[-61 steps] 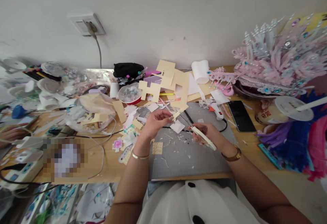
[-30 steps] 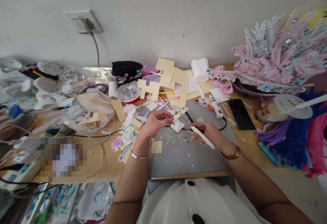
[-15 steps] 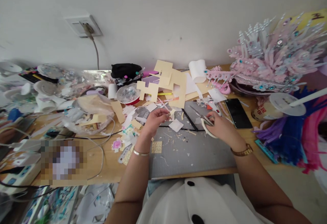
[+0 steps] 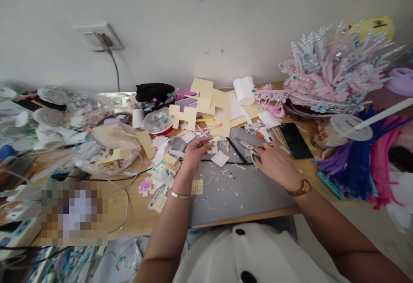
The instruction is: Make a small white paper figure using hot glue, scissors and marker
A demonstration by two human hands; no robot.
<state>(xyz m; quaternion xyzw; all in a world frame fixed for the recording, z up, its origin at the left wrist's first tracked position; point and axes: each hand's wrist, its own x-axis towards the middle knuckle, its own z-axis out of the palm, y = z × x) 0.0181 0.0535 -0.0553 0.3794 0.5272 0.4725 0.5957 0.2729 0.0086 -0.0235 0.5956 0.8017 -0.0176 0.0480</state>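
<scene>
My left hand [image 4: 196, 153] is closed in a pinch over the far left part of the grey cutting mat [image 4: 238, 197]. A small piece of cream paper [image 4: 214, 145] shows at its fingertips, its shape partly lost among the scraps. On the right, my right hand [image 4: 274, 162] has its fingers on the handle of the scissors [image 4: 247, 145]. Their blades point up and left, low over the mat. Between the hands lie a black pen [image 4: 237, 150] and a white square of paper [image 4: 220, 158]. Small offcuts are strewn around them.
Cut cream card sheets [image 4: 222, 102] lie at the back, beside a red-rimmed bowl [image 4: 158, 121]. A black phone [image 4: 295, 140], a lidded drink cup [image 4: 335, 132], pipe cleaners [image 4: 368, 162] and pink beaded crowns [image 4: 329, 76] crowd the right. Cables [image 4: 127, 201] and plastic bags [image 4: 106, 145] fill the left.
My right hand has lowered and turned flatter over the scissors, covering more of the handle. My left hand keeps its pinch in nearly the same place. The camera view has shifted slightly.
</scene>
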